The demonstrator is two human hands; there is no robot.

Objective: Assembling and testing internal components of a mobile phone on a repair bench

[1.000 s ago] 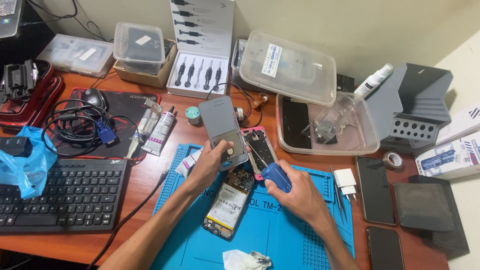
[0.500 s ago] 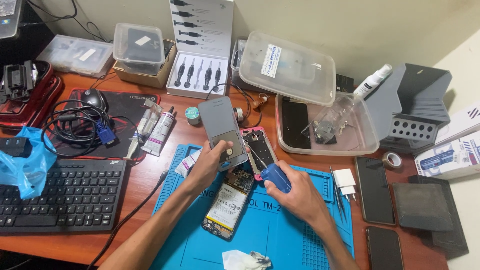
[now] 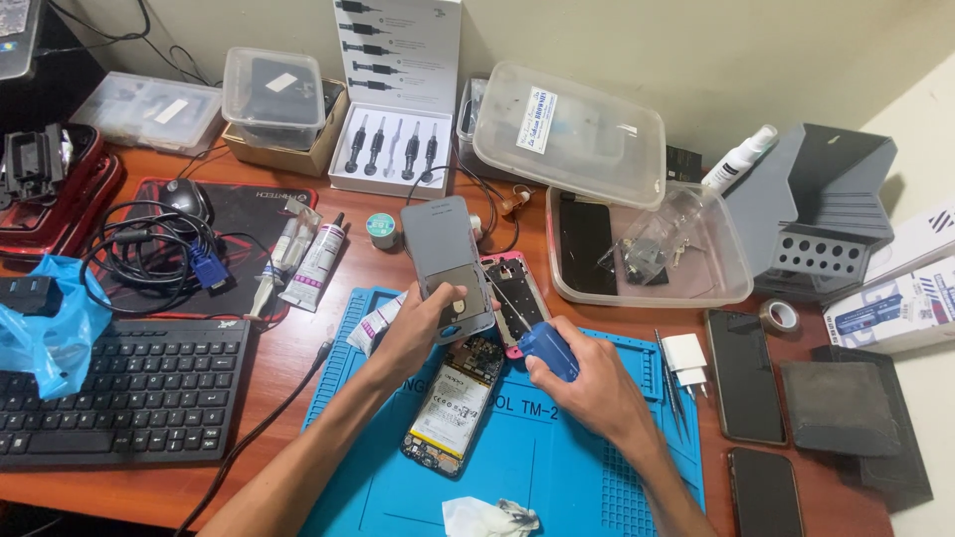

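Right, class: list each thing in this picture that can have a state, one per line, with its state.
Left hand: gripping the grey phone panel, tilted up.
Right hand: gripping the blue-handled screwdriver.
Opened phone: back off, battery showing.
Pink phone frame: stripped, lying flat.
Clear plastic box: lid off.

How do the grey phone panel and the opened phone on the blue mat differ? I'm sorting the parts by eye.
The grey phone panel is lifted and tilted in the left hand; the opened phone lies flat on the blue mat. The panel shows a plain grey face, while the opened phone shows its battery and circuit boards. Both are slim rectangles of similar size.
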